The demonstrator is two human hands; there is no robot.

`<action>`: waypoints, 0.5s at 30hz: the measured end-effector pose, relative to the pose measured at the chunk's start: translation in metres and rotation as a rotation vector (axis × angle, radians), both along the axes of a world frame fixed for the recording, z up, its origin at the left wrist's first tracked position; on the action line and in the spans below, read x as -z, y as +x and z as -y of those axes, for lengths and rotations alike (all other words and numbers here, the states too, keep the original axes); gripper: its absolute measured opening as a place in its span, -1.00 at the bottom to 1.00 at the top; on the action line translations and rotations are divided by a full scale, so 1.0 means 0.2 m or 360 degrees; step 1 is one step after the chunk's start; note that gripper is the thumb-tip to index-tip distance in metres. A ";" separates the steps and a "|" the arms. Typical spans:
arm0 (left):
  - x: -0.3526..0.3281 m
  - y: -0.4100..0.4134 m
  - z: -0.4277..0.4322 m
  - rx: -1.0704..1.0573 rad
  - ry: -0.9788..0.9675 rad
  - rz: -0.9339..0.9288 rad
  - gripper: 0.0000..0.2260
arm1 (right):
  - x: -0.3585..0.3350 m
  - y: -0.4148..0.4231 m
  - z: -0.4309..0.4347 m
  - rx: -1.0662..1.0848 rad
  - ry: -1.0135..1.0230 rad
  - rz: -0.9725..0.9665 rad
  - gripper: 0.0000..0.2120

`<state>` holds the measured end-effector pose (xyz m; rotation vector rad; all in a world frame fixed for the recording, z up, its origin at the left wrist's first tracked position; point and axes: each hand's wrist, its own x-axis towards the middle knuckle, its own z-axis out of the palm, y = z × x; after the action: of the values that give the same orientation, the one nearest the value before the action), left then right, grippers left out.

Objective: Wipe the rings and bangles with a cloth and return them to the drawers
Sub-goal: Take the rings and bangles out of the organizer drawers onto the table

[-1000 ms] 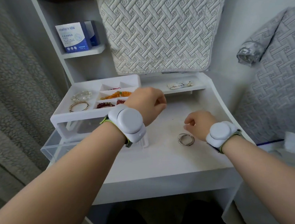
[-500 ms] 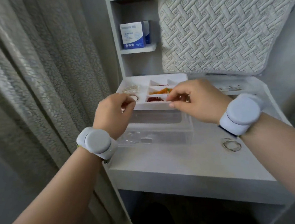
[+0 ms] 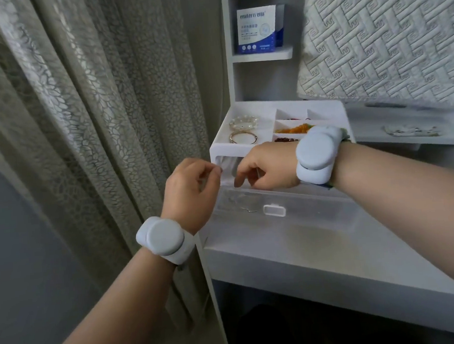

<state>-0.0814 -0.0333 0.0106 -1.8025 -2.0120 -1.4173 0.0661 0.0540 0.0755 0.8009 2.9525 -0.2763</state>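
Observation:
My left hand and my right hand meet at the front left corner of the white jewellery organiser. A thin whitish sheet hangs between them. The left thumb and forefinger pinch it, and the right hand's curled fingers hold its other edge. Below them the clear drawer with a white handle stands pulled out. The top tray holds a pearl bracelet, a gold bangle, orange beads and dark red beads.
A patterned curtain hangs close on the left. A blue and white box sits on a small shelf above. A quilted cover leans at the back right. A small patterned item lies on the raised ledge.
My view has swung left. Both hands have moved from the tray's front edge down to its left corner, above the open clear drawer. The rings on the table are out of sight.

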 end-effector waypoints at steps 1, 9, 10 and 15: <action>0.00 0.01 0.00 0.0015 0.0014 0.0006 -0.90 | 0.00 -0.01 0.00 -0.0002 0.0005 0.0043 -0.66; 0.02 -0.01 -0.01 0.0075 0.0041 0.0096 -0.90 | 0.08 -0.12 -0.03 -0.0013 0.0130 0.0177 -0.82; 0.03 -0.01 -0.01 0.0077 0.0043 0.0100 -0.90 | 0.08 -0.14 -0.03 0.0007 0.0137 0.0195 -0.82; 0.03 -0.01 -0.01 0.0098 0.0042 0.0135 -0.90 | 0.07 -0.18 -0.04 0.0121 0.0059 0.0439 -0.76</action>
<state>-0.0844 -0.0319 0.0050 -1.8388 -1.9828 -1.5557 0.0292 0.0629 0.0608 0.8789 2.6812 -0.1050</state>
